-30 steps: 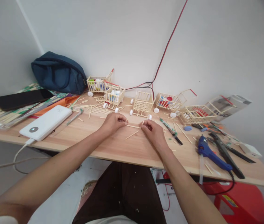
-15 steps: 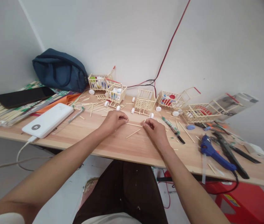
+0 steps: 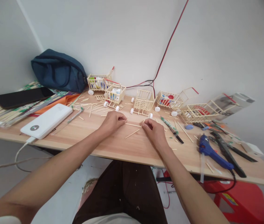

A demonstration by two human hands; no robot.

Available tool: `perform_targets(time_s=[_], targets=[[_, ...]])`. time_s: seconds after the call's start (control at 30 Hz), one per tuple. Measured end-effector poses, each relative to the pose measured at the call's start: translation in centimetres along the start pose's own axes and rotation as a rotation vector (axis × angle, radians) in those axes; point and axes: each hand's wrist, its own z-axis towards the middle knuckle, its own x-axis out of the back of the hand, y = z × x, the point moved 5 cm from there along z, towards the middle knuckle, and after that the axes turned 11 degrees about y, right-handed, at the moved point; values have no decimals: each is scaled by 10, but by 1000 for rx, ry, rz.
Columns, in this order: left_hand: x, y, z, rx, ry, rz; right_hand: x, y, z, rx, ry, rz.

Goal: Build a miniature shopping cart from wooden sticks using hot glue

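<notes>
A thin wooden stick [image 3: 133, 125] spans the gap between my two hands, close above or on the tabletop. My left hand [image 3: 114, 122] is pinched at its left end. The fingertips of my right hand [image 3: 154, 129] are closed at the other end, where a short piece of stick seems to poke up. Whether the pieces are joined is too small to tell. Just in front of me a loose stick [image 3: 132, 134] lies slanted on the table. Behind my hands stands a small stick-built cart [image 3: 143, 101] with white wheels.
More miniature carts [image 3: 115, 93] line the wall, some holding coloured caps. At right lie a blue glue gun [image 3: 212, 152], a black-handled tool [image 3: 229, 155] and a cutter [image 3: 172, 130]. On the left are a white power bank [image 3: 47, 121], a phone [image 3: 23, 97] and a blue bag [image 3: 59, 70].
Both hands hold nearly the same pose around the stick. The whole view has shifted slightly, with the table's things appearing a little further left.
</notes>
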Motion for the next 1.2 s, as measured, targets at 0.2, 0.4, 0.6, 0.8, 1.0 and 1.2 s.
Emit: perform_targets(time_s=[0.2,0.4,0.6,0.8,1.0,1.2], targets=[[2,3,-2,-7,13,-1,0,-1,-1,31,3,2],[1,2,-2,-3,16,6,-1,0,-1,37,3,2],[1,2,-2,-12,19,15,-2,2,-1,24,-3,15],[0,1,-4,-22,26,2,-2,1,-1,31,-7,9],[0,2,-5,-14,44,11,-2,-2,0,44,-17,-2],[1,5,-6,-31,63,6,-1,-4,0,33,-18,-3]])
